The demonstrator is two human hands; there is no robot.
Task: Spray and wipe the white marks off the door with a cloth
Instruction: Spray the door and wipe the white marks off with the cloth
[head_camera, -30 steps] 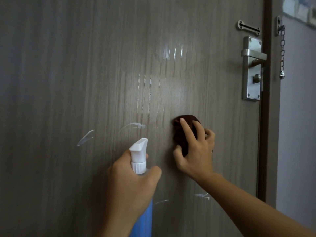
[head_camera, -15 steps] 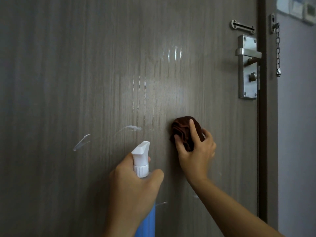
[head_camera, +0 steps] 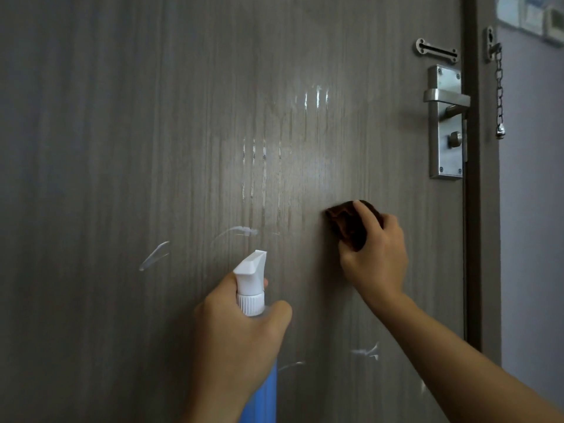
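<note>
Two hands up: right hand point(head_camera: 374, 254) presses the bunched brown cloth point(head_camera: 351, 224) flat against the door point(head_camera: 122, 148), left hand point(head_camera: 238, 334) wraps the spray bottle point(head_camera: 251, 288). Nearest white mark point(head_camera: 236, 231) lies left of the cloth, streaking sideways, bare door between; I'd sweep left, well clear of the lever handle point(head_camera: 445, 100)

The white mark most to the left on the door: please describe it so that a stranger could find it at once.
Start at the grey wood-grain door and find the white nozzle of the spray bottle held by the left hand. Left of that nozzle lies a short slanted white streak. Unlike the thin vertical drips higher up, it stands alone and rises to the right.
</note>
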